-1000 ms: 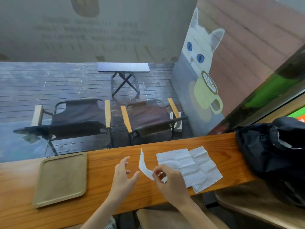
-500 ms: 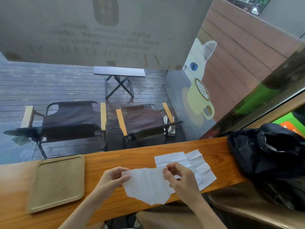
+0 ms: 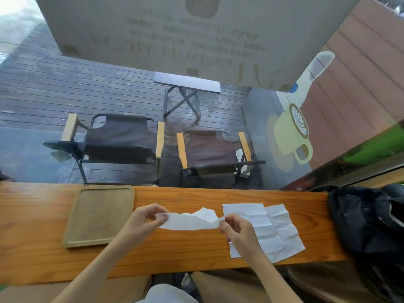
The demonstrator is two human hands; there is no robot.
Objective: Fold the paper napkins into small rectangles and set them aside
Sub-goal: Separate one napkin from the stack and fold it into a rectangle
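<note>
Since the half-second-earlier frame the held napkin [image 3: 189, 221] has gone from a slack sheet sagging toward the near edge to a strip pulled out flat between the two hands, just above the counter [image 3: 196, 250], its far edge ragged with a raised peak near the middle. Left hand [image 3: 144, 221] pinches the strip's left end between thumb and fingertips; right hand [image 3: 235, 228] pinches the right end the same way, other fingers curled in. Both closed on the one napkin. Whether it is already doubled over or only seen edge-on, cannot tell. Just right of it, partly under the right hand, two more napkins [image 3: 271, 228] lie flat and overlapped, creased into grids, not yet folded. Left of the hands sits a wooden tray [image 3: 98, 217], bare, a likely place for finished pieces by my reading. Far right, a black bag [image 3: 367, 221] rests on the counter end. Judgement on the step: lower the sheet onto the wood before folding, match corner to corner along an existing crease, then press the fold with a fingertip. Thin tissue; keep the pull light or it may tear at the pinches. Task looks early.
</note>
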